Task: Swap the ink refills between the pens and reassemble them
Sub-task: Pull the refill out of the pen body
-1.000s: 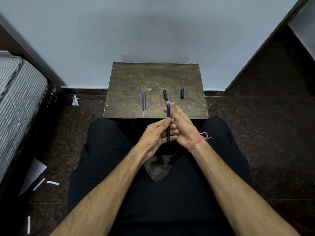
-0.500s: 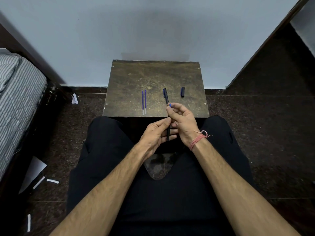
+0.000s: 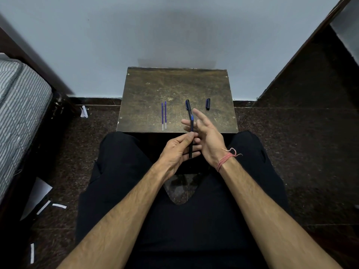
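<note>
Left hand (image 3: 177, 150) pinches light, stiff, slick pen (image 3: 191, 138) mid-barrel, likely the best hold; right hand (image 3: 207, 136) spread.

The far half of the small table (image 3: 174, 84) lies bare — open room for a hand. Nearer, two refills (image 3: 164, 115), a capped pen (image 3: 188, 107) and a loose cap (image 3: 207, 103) sit spaced apart — with bare gaps between them.

Scuffed, matt wooden table (image 3: 155, 90); smooth plastic refills (image 3: 164, 115); glossy speckled stone floor (image 3: 291, 152); red thread wristband (image 3: 225, 159)
</note>
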A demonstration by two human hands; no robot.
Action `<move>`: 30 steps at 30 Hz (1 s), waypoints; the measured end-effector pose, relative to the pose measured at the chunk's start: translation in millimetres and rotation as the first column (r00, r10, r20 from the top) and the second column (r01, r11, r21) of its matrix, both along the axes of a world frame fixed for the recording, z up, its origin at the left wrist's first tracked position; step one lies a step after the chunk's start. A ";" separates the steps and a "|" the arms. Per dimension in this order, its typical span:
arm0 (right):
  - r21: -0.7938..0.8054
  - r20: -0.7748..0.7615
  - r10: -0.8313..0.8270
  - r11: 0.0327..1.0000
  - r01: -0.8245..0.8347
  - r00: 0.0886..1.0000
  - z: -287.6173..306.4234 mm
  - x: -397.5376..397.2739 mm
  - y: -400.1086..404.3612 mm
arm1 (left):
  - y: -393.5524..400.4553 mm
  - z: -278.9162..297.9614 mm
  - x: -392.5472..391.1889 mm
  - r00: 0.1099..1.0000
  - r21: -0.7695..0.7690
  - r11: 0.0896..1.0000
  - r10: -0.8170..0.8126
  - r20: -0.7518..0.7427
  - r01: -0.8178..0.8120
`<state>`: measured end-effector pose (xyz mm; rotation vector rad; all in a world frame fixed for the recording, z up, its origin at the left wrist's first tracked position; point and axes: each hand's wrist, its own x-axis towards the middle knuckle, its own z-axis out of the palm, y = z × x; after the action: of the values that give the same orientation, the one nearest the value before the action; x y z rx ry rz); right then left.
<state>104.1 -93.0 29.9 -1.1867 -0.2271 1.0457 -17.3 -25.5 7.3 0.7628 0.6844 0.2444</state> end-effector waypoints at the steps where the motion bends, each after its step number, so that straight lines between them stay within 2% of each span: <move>1: -0.014 -0.003 0.001 1.000 -0.001 1.000 0.3 -0.7 0.8 | 0.2 0.1 -0.3 1.000 0.002 1.000 -0.003 0.000 0.003; 6: -0.049 0.106 -0.118 0.991 0.124 0.987 -8.4 0.0 0.9 | -1.6 1.0 -0.6 0.999 0.022 0.999 -0.044 -0.006 0.044; 15: 0.001 0.041 -0.012 1.000 0.012 0.999 -4.2 1.9 1.0 | 1.4 -2.4 -2.4 0.997 0.054 0.996 -0.063 -0.040 0.065; 20: -0.074 0.141 -0.161 0.982 0.173 0.977 -8.9 3.6 -1.5 | 2.6 -3.4 -2.7 0.994 0.081 0.993 -0.080 -0.072 0.086; 30: 0.009 0.027 -0.166 0.986 0.166 0.986 -6.4 12.1 -5.7 | 1.2 -3.2 -5.6 0.983 0.151 0.975 -0.146 -0.114 0.162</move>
<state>116.2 -98.7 23.5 -1.1936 -0.1508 0.8826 -22.9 -24.3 4.1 0.9827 0.7043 0.1198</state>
